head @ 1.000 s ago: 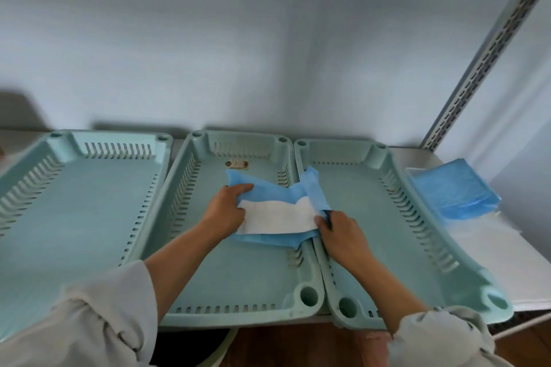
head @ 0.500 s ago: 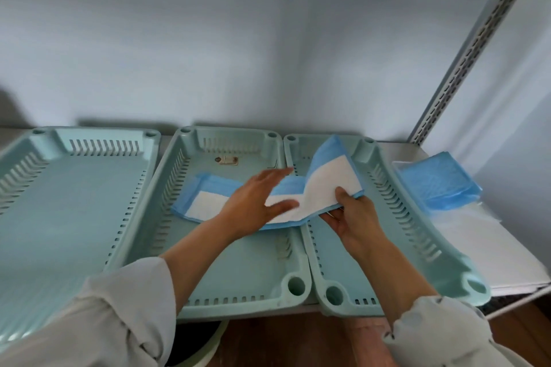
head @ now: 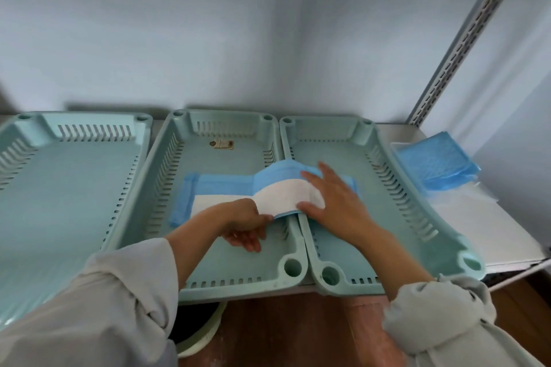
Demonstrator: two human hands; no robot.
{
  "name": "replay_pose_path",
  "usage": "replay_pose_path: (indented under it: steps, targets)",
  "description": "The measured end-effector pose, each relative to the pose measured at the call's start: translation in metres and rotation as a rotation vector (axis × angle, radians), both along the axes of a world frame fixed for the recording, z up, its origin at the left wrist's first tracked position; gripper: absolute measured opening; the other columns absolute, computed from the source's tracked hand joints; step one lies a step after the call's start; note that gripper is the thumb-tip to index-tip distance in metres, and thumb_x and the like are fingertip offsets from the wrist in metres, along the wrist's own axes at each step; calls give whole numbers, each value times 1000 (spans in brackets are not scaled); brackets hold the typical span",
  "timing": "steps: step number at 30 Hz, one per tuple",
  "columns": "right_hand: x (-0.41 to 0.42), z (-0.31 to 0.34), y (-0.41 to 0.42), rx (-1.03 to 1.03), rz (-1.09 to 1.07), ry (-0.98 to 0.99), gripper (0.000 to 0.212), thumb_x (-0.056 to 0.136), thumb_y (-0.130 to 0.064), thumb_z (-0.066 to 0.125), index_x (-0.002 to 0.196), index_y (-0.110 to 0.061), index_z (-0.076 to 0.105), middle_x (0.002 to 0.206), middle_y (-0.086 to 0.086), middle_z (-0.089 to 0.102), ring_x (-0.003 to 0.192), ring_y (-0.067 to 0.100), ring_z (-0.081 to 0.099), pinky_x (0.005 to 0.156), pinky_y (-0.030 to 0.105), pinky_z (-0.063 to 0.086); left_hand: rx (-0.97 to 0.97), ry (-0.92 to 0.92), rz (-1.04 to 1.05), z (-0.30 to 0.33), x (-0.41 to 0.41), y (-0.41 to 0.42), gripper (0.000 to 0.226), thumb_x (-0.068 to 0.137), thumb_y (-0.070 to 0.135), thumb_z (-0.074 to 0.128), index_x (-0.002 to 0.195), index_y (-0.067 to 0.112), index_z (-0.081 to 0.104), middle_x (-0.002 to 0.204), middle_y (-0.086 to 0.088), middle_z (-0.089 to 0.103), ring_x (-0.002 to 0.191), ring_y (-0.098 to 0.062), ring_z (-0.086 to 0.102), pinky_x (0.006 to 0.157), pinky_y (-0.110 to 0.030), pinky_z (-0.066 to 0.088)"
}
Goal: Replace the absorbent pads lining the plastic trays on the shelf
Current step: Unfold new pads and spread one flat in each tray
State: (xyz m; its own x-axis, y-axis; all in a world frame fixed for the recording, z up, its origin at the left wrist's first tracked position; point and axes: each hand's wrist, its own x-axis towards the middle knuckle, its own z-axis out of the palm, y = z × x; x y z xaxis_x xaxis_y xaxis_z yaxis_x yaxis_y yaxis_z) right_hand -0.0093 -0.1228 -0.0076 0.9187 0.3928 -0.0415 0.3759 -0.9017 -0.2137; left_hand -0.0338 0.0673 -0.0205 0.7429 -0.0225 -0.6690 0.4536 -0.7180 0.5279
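A blue and white absorbent pad [head: 226, 191] lies partly unfolded across the middle tray [head: 155, 188] and humps over the rims into the right tray [head: 396, 197]. My left hand [head: 246, 225] pinches the pad's near edge in the middle tray. My right hand [head: 334, 202] lies flat on the pad's right part, fingers straight, pressing it over the rims between the two trays. A third tray [head: 59, 182], pale green like the others, stands at the left with nothing in it.
A stack of folded blue pads [head: 435, 165] sits on the white shelf [head: 492, 232] to the right of the trays. A slotted metal upright [head: 465, 36] rises at the back right. A small label [head: 222, 143] sticks to the middle tray's floor.
The pad has been spread wider to the left in the middle tray. My right hand went from holding the raised flap to pressing it down flat; my left hand moved to the near edge.
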Motion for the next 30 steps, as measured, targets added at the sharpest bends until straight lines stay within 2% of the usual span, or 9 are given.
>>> replay_pose_path:
  steps: [3, 7, 9, 11, 14, 17, 24, 27, 30]
  targets:
    - [-3, -3, 6, 58, 97, 158, 66, 95, -25, 48, 151, -29, 15, 161, -3, 10, 147, 14, 11, 119, 35, 17, -155, -18, 121, 2, 0, 2, 41, 99, 43, 40, 114, 8, 57, 76, -4, 71, 53, -8, 63, 47, -16, 50]
    - [2, -2, 6, -36, 94, 160, 79, 89, -7, 48, 152, -31, 7, 160, -4, 7, 147, 13, 12, 119, 35, 19, -349, -76, 250, 3, -3, 3, 46, 97, 38, 48, 132, 9, 41, 99, -11, 72, 74, -15, 69, 59, -27, 59]
    - [3, -7, 7, -78, 86, 127, 77, 91, -9, 46, 152, -32, 5, 160, -3, 9, 146, 16, 16, 118, 37, 21, -429, -114, 303, 4, -5, 1, 56, 96, 36, 50, 143, 15, 26, 109, -12, 68, 83, -17, 69, 63, -29, 59]
    - [5, -15, 10, -81, 66, 65, 72, 94, -12, 44, 152, -33, 7, 158, -2, 21, 141, 20, 29, 112, 36, 31, -492, -141, 344, 4, -6, 1, 61, 96, 34, 51, 147, 19, 20, 113, -12, 66, 88, -18, 68, 69, -31, 59]
    - [8, -17, 14, -56, -13, -49, 56, 99, -21, 40, 150, -32, 19, 142, 2, 49, 119, 26, 53, 92, 34, 43, -563, -164, 383, 5, -7, 1, 58, 96, 32, 52, 145, 21, 23, 114, -11, 65, 93, -20, 68, 74, -34, 59]
    - [8, -16, 14, -44, -52, -87, 45, 100, -31, 38, 145, -32, 33, 129, 4, 59, 111, 25, 58, 84, 32, 46, -579, -197, 384, 6, -7, 0, 51, 96, 31, 52, 140, 25, 26, 114, -11, 63, 94, -20, 68, 77, -36, 59]
    - [9, -24, 12, -49, -81, -96, 43, 96, -34, 48, 138, -30, 38, 131, -1, 56, 115, 22, 56, 84, 30, 44, -611, -231, 383, 10, -7, -1, 59, 97, 28, 52, 145, 30, 18, 116, -11, 63, 96, -20, 67, 76, -35, 59]
    - [13, -27, 9, -29, -83, -117, 48, 94, -38, 52, 140, -32, 37, 141, -6, 47, 125, 18, 49, 91, 31, 43, -622, -228, 389, 9, -7, -2, 63, 96, 27, 53, 147, 30, 15, 117, -11, 62, 97, -21, 67, 76, -35, 59]
    - [17, -29, 7, -58, -81, -91, 55, 94, -28, 53, 144, -32, 28, 149, -6, 36, 129, 20, 44, 94, 33, 43, -638, -220, 391, 9, -7, -1, 67, 96, 27, 53, 149, 30, 12, 115, -10, 63, 98, -20, 67, 76, -35, 59]
